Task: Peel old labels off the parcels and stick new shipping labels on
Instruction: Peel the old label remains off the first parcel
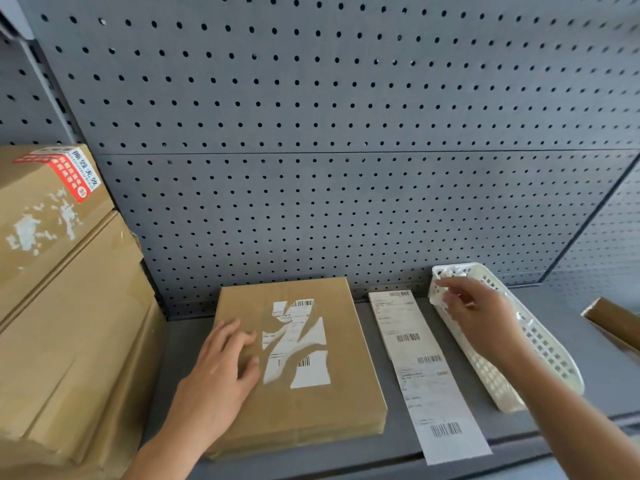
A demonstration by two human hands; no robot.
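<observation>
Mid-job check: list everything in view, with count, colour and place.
parcel: one, brown, flat, centre
old label: one, white, partly torn, on the parcel
new labels strip: one, white, right of the parcel
basket: one, white, right of the strip, holding white scraps
stacked boxes: at least two, brown, left
sticker: one, red and white, top box's corner
brown item: one, cut off at right edge
pegboard: one, grey, behind
left hand: flat on the parcel
right hand: over the basket's far end, blurred

bare hands (221,372), bare forearms (568,420)
</observation>
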